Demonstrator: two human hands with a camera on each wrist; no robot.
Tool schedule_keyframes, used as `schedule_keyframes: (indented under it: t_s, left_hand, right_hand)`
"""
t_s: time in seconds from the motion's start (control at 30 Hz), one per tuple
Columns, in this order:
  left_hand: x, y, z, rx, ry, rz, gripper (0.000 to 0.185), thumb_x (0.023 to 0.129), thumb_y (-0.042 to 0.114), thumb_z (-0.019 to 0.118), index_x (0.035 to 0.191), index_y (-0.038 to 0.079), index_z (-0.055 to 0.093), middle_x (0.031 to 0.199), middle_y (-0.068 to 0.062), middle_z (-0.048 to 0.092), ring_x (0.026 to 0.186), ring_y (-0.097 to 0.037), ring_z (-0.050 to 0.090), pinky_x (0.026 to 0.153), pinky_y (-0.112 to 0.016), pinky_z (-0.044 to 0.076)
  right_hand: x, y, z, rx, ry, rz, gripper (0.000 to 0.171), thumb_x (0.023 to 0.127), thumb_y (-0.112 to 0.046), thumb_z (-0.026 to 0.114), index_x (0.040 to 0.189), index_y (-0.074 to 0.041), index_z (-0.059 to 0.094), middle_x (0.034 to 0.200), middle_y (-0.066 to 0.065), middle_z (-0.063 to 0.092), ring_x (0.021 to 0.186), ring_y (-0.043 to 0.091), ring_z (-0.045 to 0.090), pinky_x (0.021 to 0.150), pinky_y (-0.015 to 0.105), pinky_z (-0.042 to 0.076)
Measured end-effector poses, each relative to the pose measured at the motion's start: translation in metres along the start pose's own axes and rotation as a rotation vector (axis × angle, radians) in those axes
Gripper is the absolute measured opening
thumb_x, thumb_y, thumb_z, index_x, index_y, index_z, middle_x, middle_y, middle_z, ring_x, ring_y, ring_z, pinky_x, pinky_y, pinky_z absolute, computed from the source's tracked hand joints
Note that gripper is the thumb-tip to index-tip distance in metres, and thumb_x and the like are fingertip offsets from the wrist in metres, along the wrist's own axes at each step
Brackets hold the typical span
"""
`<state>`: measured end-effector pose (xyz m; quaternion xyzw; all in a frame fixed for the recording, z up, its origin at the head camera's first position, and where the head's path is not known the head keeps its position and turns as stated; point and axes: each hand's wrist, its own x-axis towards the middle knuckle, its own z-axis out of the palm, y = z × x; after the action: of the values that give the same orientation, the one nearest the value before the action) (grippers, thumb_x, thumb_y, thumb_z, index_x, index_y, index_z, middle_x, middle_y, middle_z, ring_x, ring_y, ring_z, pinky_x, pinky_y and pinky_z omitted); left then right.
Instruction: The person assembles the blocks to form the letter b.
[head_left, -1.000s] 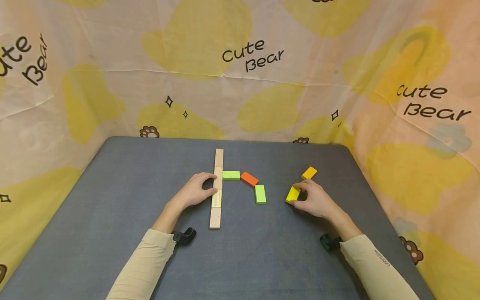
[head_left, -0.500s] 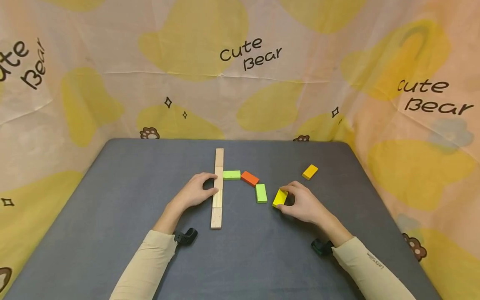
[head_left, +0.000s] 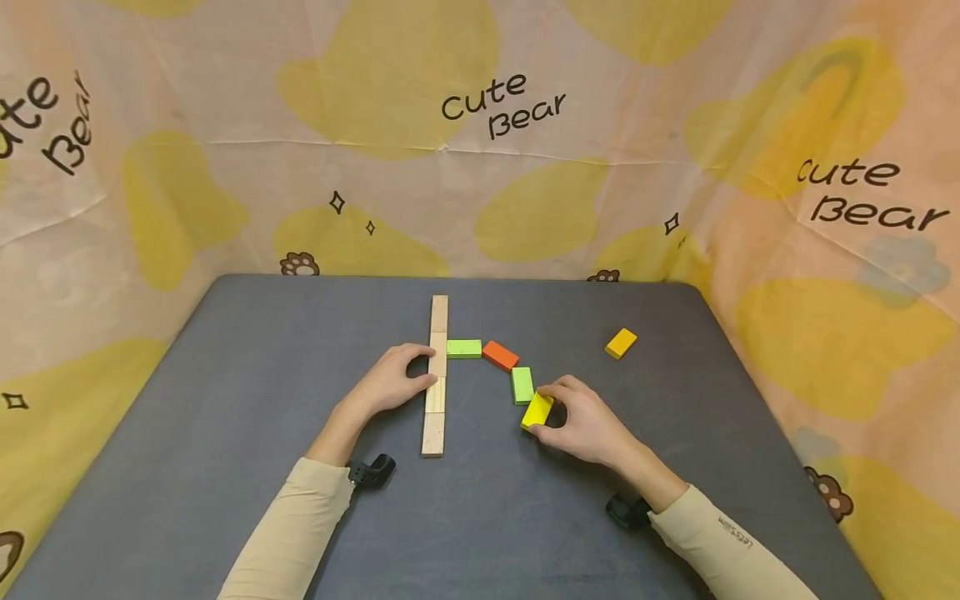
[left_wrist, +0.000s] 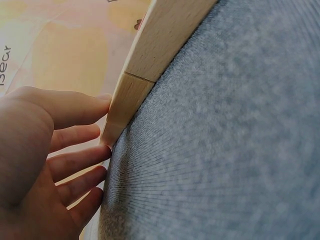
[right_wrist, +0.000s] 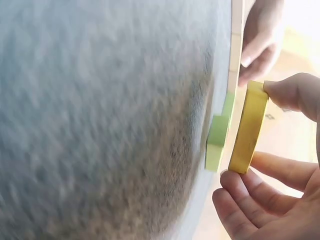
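My right hand (head_left: 588,421) pinches a yellow block (head_left: 537,410) by its two ends, between thumb and fingers. This block is tilted beside the near end of an upright-lying green block (head_left: 522,386); in the right wrist view the yellow block (right_wrist: 248,127) appears slightly off the table. My left hand (head_left: 390,379) touches the left side of a straight row of plain wooden blocks (head_left: 435,396) with thumb and index fingertips. In the left wrist view, its other fingers (left_wrist: 80,162) are extended and loose near the wooden row (left_wrist: 132,95).
From the wooden row, another green block (head_left: 464,349) and an orange block (head_left: 500,356) curve rightward to the green one. A second, darker yellow block (head_left: 621,343) lies apart at the right. All lie on a grey table (head_left: 300,325) before a patterned cloth (head_left: 405,100).
Carrying the yellow block, my right hand has moved left and a little nearer, up to the lower green block. The left hand stays at the wooden row.
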<state>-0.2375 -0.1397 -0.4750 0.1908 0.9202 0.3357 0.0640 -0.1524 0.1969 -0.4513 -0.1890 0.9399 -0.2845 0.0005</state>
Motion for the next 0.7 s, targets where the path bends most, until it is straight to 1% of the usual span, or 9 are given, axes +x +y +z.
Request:
schedule_keyframes:
  t_s: [0.13, 0.37, 0.6, 0.7]
  left_hand:
    - [0.000, 0.000, 0.001, 0.000, 0.004, -0.002, 0.049, 0.098, 0.027, 0.068, 0.141, 0.005, 0.058, 0.145, -0.017, 0.054, 0.142, -0.039, 0.040, 0.116, -0.055, 0.032]
    - [-0.002, 0.002, 0.000, -0.013, -0.005, -0.008, 0.050, 0.098, 0.027, 0.068, 0.142, 0.006, 0.058, 0.146, -0.017, 0.054, 0.142, -0.039, 0.039, 0.116, -0.055, 0.032]
    - [-0.002, 0.002, -0.001, -0.007, -0.001, 0.001, 0.049, 0.098, 0.028, 0.067, 0.141, 0.005, 0.058, 0.146, -0.017, 0.054, 0.142, -0.040, 0.039, 0.116, -0.056, 0.032]
    - [-0.002, 0.002, -0.001, -0.006, 0.001, 0.001, 0.050, 0.098, 0.028, 0.067, 0.141, 0.005, 0.058, 0.146, -0.018, 0.053, 0.142, -0.040, 0.038, 0.116, -0.056, 0.032]
  right_hand:
    - [-0.002, -0.004, 0.004, -0.005, -0.006, -0.005, 0.050, 0.081, -0.030, 0.083, 0.123, -0.005, 0.070, 0.109, 0.001, 0.061, 0.097, 0.022, 0.059, 0.084, 0.037, 0.053]
    - [-0.004, -0.011, 0.011, -0.034, -0.029, -0.010, 0.052, 0.082, -0.032, 0.084, 0.124, -0.005, 0.070, 0.108, -0.001, 0.061, 0.095, 0.016, 0.056, 0.081, 0.034, 0.052]
    - [-0.001, -0.013, 0.017, -0.055, -0.055, -0.009, 0.051, 0.081, -0.032, 0.084, 0.122, -0.005, 0.071, 0.106, -0.001, 0.060, 0.092, 0.015, 0.055, 0.079, 0.032, 0.051]
    - [0.000, -0.015, 0.018, -0.064, -0.059, -0.003, 0.051, 0.081, -0.033, 0.085, 0.121, -0.005, 0.071, 0.105, -0.001, 0.060, 0.091, 0.015, 0.055, 0.080, 0.033, 0.052]
